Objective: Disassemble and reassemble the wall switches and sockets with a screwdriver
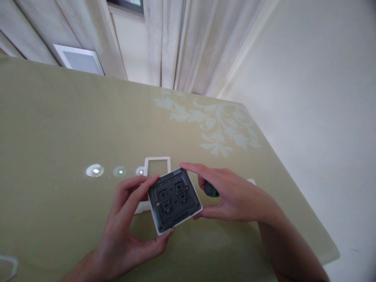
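A square wall switch (173,199), with a dark inner face, a white edge and two rocker mechanisms, is held tilted above the table between both hands. My left hand (129,223) grips its left side, fingers at the upper edge and thumb at the lower corner. My right hand (232,192) pinches its right side between index finger and thumb. Tucked in the curled fingers of that hand is a dark handle with green (210,190), apparently a screwdriver; the rest is hidden. Behind the switch lies a white frame (158,158). A white piece (142,207) is partly covered by the left hand.
The glossy table (73,117) has a pale leaf pattern (217,121) and lamp reflections. A bit of something white (252,181) shows behind my right hand. Curtains (199,43) hang beyond the far edge, and a wall (323,117) runs along the right.
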### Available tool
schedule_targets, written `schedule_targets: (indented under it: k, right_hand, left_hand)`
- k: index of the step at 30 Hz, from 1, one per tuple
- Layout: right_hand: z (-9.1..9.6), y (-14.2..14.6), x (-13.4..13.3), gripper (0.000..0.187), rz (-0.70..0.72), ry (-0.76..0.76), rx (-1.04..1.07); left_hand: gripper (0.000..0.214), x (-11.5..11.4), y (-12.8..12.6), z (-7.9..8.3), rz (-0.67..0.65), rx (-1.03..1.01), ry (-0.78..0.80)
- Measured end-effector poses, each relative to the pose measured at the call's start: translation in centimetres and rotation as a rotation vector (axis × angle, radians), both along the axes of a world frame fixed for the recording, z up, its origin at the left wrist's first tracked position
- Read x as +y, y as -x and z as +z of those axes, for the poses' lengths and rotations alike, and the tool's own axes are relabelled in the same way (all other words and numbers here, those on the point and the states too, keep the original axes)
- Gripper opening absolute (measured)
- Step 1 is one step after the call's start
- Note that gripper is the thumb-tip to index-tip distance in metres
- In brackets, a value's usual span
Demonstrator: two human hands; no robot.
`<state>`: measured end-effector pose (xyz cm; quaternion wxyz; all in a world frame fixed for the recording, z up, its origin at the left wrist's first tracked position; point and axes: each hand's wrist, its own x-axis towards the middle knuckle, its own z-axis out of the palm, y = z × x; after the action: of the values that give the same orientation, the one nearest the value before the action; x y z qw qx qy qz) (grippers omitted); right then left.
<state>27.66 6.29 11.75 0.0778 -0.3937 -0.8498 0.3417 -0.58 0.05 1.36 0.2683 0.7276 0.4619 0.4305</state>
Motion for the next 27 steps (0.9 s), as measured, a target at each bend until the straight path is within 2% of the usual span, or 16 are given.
schedule_targets:
  k: [4,14,17,22,27]
  right_hand:
    - [-0.2,0.2,0.3,0.092,0.015,-0.012,-0.022]
    - [-0.8,0.4,-0.1,0.088,0.037,-0.161,-0.089]
    - [-0.7,0.4,-0.2,0.087,0.039,-0.145,-0.062]
    - [-0.6,0.8,-0.2,0.092,0.028,-0.030,-0.004]
    - [-0.8,0.9,0.0,0.098,0.024,0.024,0.063]
  left_hand:
    - [0.087,0.2,-0.2,0.1,0.029,0.038,-0.122]
    - [0.087,0.2,0.0,0.0,0.104,0.138,-0.202]
    - [0.087,0.1,0.1,-0.2,0.081,0.086,-0.173]
    - [0.091,0.0,0.2,-0.9,-0.030,-0.101,-0.012]
    - [0.091,-0.2,0.1,-1.2,-0.072,-0.203,0.008]
